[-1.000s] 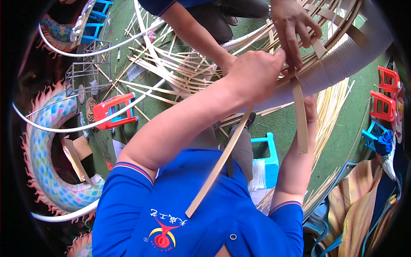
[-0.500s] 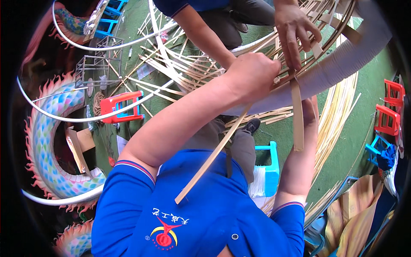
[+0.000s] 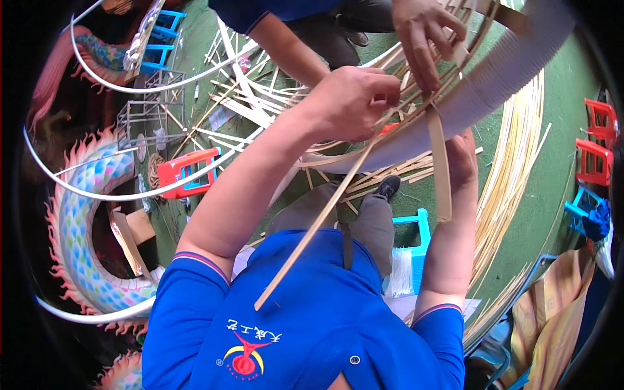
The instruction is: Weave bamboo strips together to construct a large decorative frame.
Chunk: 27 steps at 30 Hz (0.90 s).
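Head view: a long, curved white band (image 3: 500, 81), finely ribbed like pleated sheeting, arcs through the upper right above the floor, its upper end lost at the dark lens rim. Bowed, wood-coloured slats (image 3: 462, 54) run along its inner edge, and a flat, squared-off strip (image 3: 440, 172) hangs down across its face. The left hand (image 3: 351, 101) is curled beside the band, thumb and forefinger near each other; whether anything is pinched there cannot be told. A slender tan lath (image 3: 270, 292) slants from beneath that hand to the blue shirt (image 3: 305, 325). The right hand (image 3: 461, 156) is partly hidden by the band's lower edge, so its grip cannot be made out. A co-worker's hand (image 3: 429, 39), fingers pointing down, rests at the slats; that person's other hand is out of sight behind the wearer's left.

Beyond, loose straight strips (image 3: 513, 169) fan over green flooring (image 3: 520, 237). Near the knees stands a turquoise plastic stool (image 3: 422, 227) with fine white strands (image 3: 401, 273) draped over it. At left curls a scale-patterned form (image 3: 75, 224) with a ragged pink fringe.
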### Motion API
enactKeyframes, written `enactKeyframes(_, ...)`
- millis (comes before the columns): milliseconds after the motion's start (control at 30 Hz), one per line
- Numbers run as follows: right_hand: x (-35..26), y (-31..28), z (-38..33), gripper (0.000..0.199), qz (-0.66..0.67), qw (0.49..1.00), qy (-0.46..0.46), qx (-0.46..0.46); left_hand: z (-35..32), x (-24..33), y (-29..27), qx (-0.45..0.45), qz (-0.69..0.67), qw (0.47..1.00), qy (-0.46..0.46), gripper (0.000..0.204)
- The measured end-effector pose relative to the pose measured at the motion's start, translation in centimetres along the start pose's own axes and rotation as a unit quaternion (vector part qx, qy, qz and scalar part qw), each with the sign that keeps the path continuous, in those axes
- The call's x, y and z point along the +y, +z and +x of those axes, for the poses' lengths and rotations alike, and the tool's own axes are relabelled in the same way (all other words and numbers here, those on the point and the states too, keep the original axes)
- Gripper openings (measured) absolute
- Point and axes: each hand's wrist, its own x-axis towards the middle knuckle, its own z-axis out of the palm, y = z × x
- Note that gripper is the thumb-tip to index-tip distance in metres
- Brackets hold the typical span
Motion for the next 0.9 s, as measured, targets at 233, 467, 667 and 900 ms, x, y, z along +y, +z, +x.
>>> enactKeyframes(233,-0.6,0.9,-0.5,0.021,-0.019,1.0,0.001,-0.006,0.2,-1.5,-0.8,-0.046,-0.152,0.984,-0.083,0.011)
enactKeyframes(467,0.4,0.0,-0.3,0.021,-0.046,0.999,-0.007,0.021,0.8,-1.5,0.0,-0.026,-0.063,0.997,-0.044,0.006)
enactKeyframes(667,-1.1,1.3,-1.7,0.027,-0.043,0.999,-0.02,0.022,0.2,-1.9,0.2,0.01,-0.023,0.999,0.024,0.006)
enactKeyframes(900,-0.4,0.9,-2.9,0.028,-0.013,0.999,-0.049,0.006,-0.9,-2.0,-1.1,-0.008,-0.105,0.994,-0.013,0.005)
